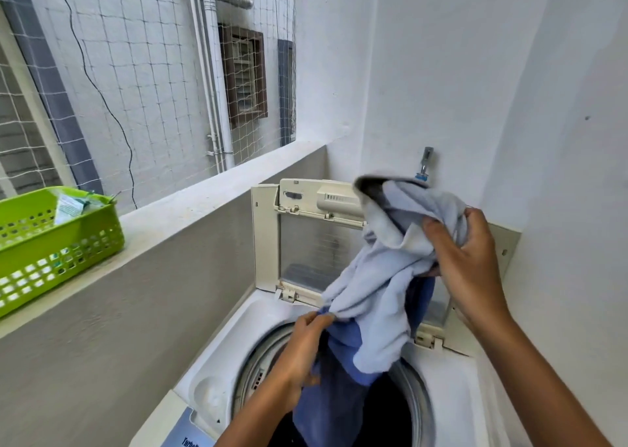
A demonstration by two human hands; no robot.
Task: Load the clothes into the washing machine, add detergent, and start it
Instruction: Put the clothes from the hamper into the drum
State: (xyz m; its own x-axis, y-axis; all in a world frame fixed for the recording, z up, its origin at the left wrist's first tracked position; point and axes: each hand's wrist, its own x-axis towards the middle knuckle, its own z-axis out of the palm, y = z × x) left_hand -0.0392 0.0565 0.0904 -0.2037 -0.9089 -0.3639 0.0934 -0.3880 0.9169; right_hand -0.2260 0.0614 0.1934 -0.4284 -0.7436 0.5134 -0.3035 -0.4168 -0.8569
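Observation:
A white top-loading washing machine (224, 361) stands below me with its folding lid (306, 242) raised against the wall. A pale blue garment (377, 276) with darker blue cloth (336, 395) under it hangs over the open drum (414, 399). My right hand (465, 259) grips the garment's upper part, high above the drum. My left hand (306, 355) pinches a lower fold at the drum's left rim. The dark blue end dips into the drum. A detergent packet (69, 205) lies in the green basket.
A green perforated basket (57, 246) sits on the concrete ledge (190, 208) at the left. White netting (136, 73) covers the opening above it. A tap (424, 164) juts from the wall behind the machine. White walls close in at the right.

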